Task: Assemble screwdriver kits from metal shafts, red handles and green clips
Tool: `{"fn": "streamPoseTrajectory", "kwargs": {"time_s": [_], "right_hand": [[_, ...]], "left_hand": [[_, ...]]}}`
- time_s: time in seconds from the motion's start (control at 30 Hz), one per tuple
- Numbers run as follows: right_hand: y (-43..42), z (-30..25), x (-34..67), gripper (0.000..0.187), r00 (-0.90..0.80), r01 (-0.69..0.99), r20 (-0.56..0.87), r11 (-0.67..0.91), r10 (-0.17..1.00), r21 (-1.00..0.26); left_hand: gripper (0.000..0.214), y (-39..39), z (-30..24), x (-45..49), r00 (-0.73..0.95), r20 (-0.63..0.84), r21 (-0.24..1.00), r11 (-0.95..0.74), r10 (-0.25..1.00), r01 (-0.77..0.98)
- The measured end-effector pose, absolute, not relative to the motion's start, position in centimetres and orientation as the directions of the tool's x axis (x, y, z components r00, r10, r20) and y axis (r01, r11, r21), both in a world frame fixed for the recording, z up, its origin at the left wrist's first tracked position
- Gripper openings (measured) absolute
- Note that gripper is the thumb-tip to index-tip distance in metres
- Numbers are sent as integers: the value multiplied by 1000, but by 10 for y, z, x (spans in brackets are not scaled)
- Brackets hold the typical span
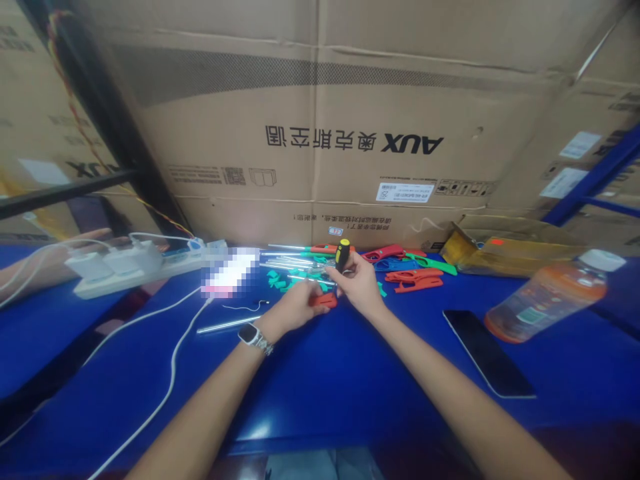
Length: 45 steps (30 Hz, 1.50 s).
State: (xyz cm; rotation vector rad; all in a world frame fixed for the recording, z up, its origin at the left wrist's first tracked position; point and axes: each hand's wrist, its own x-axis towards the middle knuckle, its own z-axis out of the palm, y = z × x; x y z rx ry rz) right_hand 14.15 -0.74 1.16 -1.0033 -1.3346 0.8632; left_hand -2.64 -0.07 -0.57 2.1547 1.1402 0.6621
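Note:
My left hand (293, 308), with a watch on the wrist, is closed on a red plastic lighter casing (326, 301). Between the fingers of my right hand (364, 283) is a screwdriver (343, 252) with a yellow and black handle, held upright; its tip, close to the casing, is hard to make out. Small green plastic pieces (280, 281) and several metal tubes (290, 262) lie just beyond my hands. Red lighter casings (415, 277), with green and blue ones among them, are piled to the right.
On the left are a white power strip (100, 283) with chargers, a charging cable (173, 373) and another person's arm (50, 257). A metal tube (227, 325) lies apart. To the right are a black phone (487, 353), a drink bottle (547, 300) and an open carton (480, 247).

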Motion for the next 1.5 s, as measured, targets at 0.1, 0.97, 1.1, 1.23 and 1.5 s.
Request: {"fn": "streamPoseTrajectory", "kwargs": {"time_s": [0.1, 0.97, 1.1, 1.23, 1.5], "right_hand": [[-8, 16, 142, 40, 127, 66, 388, 382, 913, -922], [-45, 43, 160, 43, -547, 813, 352, 582, 760, 6], [-29, 37, 160, 30, -492, 832, 393, 553, 777, -52], [-26, 27, 160, 30, -404, 836, 422, 515, 811, -190], [-45, 15, 142, 35, -259, 866, 422, 403, 869, -297]], "left_hand": [[18, -3, -3, -26, 504, 129, 673, -449, 854, 587], [27, -16, 45, -40, 670, 342, 319, -752, 658, 576], [33, -14, 51, -45, 369, 651, 356, -696, 663, 624], [19, -11, 43, -40, -327, 719, 682, -532, 614, 502], [41, -12, 18, 11, 27, 221, 873, -186, 975, -452]]}}
